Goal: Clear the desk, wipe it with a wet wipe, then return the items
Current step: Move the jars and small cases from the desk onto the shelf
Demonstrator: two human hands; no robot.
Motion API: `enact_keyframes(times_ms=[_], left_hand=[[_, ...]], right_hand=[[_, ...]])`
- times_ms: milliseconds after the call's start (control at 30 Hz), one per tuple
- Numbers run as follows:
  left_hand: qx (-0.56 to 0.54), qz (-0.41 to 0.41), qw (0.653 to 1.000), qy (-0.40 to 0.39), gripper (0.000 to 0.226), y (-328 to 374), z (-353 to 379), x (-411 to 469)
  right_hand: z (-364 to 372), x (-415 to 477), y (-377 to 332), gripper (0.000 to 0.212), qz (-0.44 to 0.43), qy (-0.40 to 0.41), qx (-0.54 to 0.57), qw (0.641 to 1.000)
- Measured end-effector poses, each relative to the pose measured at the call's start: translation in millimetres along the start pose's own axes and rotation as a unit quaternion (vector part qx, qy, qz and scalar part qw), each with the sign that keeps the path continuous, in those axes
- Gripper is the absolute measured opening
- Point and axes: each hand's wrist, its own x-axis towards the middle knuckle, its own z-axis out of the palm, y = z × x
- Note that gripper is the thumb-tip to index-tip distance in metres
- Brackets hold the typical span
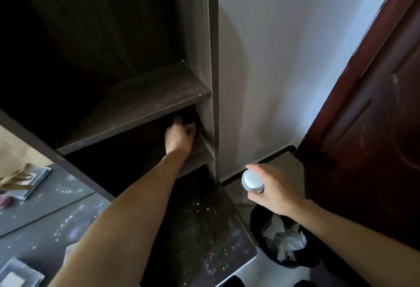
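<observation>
My left hand [179, 135] reaches deep into the lower compartment of a dark wooden shelf unit [141, 100] and closes around a small dark object [189, 123] in the shadow at the back right; what the object is cannot be made out. My right hand [276, 190] grips a small container with a round white lid [251, 180], held in the air right of the shelf, above the floor. The dark desk [204, 230] below is speckled with white dust.
A black bin [281, 241] with crumpled paper stands on the floor right of the desk. A brown door [368, 127] is at the right, a white wall behind. Booklets and a pale object lie at the left [25, 180]; a plastic-wrapped item sits at the bottom left [18, 275].
</observation>
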Motion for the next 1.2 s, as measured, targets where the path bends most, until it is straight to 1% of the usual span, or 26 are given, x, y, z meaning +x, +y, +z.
enact_keyframes(times_ms=[67,200,367,433,533,600,733,800,900,1067,1133,1200], left_hand=[[0.001,-0.017,1.000,-0.008,0.037,-6,1,2],[0.032,-0.005,0.999,-0.032,0.030,-15,-1,9],[0.036,-0.029,0.996,-0.070,0.040,-24,-17,-3],[0.053,-0.035,0.995,-0.074,0.042,-30,-28,-15],[0.118,-0.032,0.989,-0.079,0.039,-43,-47,-43],[0.172,-0.015,0.981,-0.092,0.037,-57,-57,-67],[0.279,0.035,0.950,-0.136,0.042,-85,-61,-115],[0.302,0.060,0.942,-0.131,0.050,-96,-62,-131],[0.303,0.073,0.944,-0.110,0.064,-114,-61,-144],[0.286,0.092,0.945,-0.132,0.062,-123,-62,-151],[0.285,0.089,0.945,-0.136,0.062,-121,-64,-150],[0.276,0.081,0.947,-0.145,0.061,-117,-69,-151]], right_hand=[[-3,2,2,0.065,-0.003,-0.003,-0.002,1.000],[-11,4,-1,0.066,-0.004,-0.026,-0.013,1.000],[-23,11,-25,0.065,-0.044,-0.051,-0.028,0.997],[-26,17,-42,0.067,-0.067,-0.063,-0.030,0.995],[-25,31,-71,0.066,-0.087,-0.109,-0.035,0.990],[-19,42,-90,0.063,-0.115,-0.123,-0.039,0.985],[11,71,-119,0.065,-0.163,-0.144,-0.059,0.974],[27,87,-131,0.065,-0.155,-0.146,-0.095,0.972],[45,106,-138,0.066,-0.109,-0.135,-0.145,0.974],[59,123,-139,0.071,-0.041,-0.106,-0.183,0.977],[59,122,-141,0.073,-0.036,-0.110,-0.203,0.972],[54,118,-143,0.075,-0.048,-0.113,-0.215,0.969]])
